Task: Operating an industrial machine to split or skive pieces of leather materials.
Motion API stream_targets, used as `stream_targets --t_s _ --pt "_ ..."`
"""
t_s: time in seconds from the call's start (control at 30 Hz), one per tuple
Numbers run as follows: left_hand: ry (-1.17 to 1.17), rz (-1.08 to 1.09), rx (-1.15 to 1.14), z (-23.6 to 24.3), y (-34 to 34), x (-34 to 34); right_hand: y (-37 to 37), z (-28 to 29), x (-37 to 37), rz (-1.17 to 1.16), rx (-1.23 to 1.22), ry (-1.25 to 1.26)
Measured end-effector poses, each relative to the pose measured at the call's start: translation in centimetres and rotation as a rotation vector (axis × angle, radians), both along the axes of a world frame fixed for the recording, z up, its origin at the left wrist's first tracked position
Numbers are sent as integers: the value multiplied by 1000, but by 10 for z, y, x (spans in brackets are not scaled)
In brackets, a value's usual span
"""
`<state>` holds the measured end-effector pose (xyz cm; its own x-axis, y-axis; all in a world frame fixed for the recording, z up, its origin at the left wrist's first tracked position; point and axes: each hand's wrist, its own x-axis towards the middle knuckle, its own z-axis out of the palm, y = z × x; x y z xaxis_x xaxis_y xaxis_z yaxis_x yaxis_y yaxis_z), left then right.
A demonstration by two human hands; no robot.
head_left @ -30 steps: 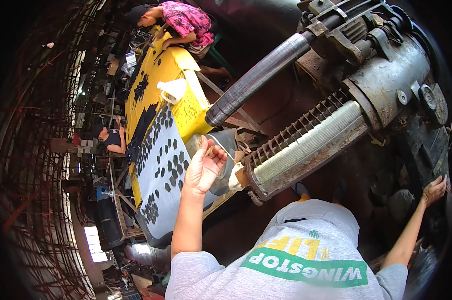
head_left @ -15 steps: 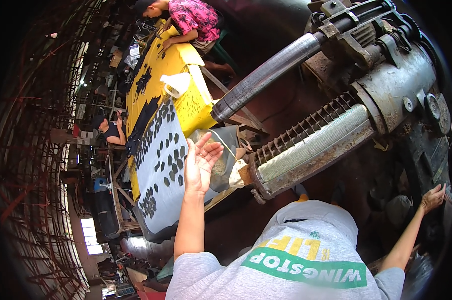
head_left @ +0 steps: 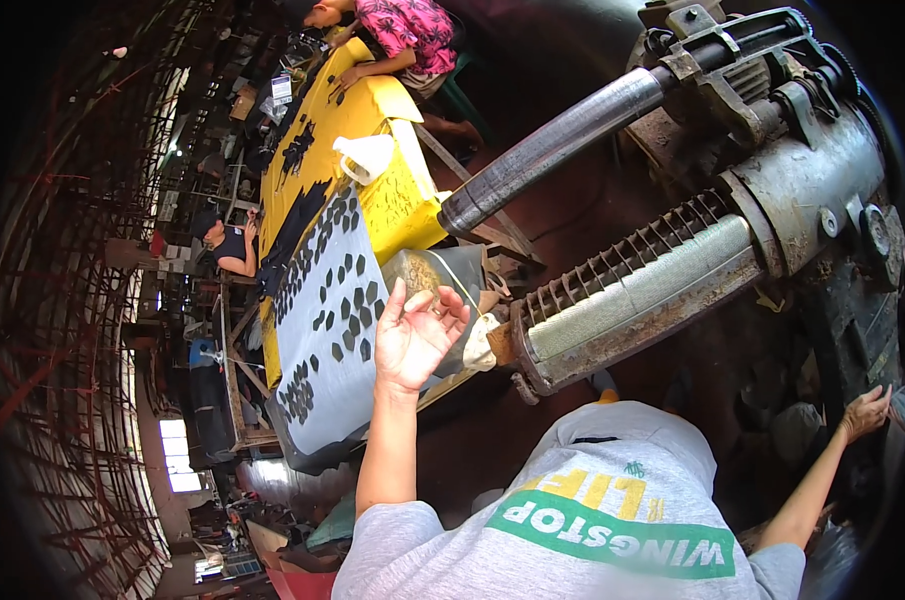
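My left hand [head_left: 415, 340] is raised palm up in front of the worktable, fingers apart and partly curled, with nothing seen in it. Just beyond it lies a grey sheet [head_left: 305, 334] dotted with many small dark flat pieces. At the far right, my right hand [head_left: 864, 413] is stretched out beside the dark lower frame [head_left: 852, 335] of a big machine; its fingers look extended and hold nothing I can make out. The machine carries a smooth steel roller [head_left: 562, 145] and, lower down, a ribbed cylinder [head_left: 642, 275] with a pale textured strip.
A yellow-covered table [head_left: 404, 190] runs away to the upper left, bearing a white jug-like container [head_left: 364, 157] and dark scraps. A person in a pink patterned shirt [head_left: 412, 35] leans over its far end. Another person [head_left: 234, 245] is at its left side.
My left hand has shifted slightly right and its fingers have curled more. The view has turned slightly, so the table and machine sit a little farther right. My right hand stays by the frame.
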<state>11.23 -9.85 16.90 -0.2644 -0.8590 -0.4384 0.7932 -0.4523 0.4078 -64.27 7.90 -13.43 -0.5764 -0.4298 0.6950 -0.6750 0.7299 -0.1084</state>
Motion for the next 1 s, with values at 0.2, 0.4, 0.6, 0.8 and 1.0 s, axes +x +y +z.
stream_targets --t_s 0.2,0.4,0.6,0.8,1.0 --pt "-32 38 46 -1 0 1 2 -6 -5 0 17 17" --pt "-69 37 -1 -11 0 7 2 -6 -5 -12 18 1" --pt "-107 59 -56 -20 1 18 -4 5 12 -48 39 -27" --pt "-2443 -169 -460 -67 1 64 -1 2 4 -17 16 -9" --pt "-2814 -679 -406 -128 40 101 0 -2 0 -10 31 -7"
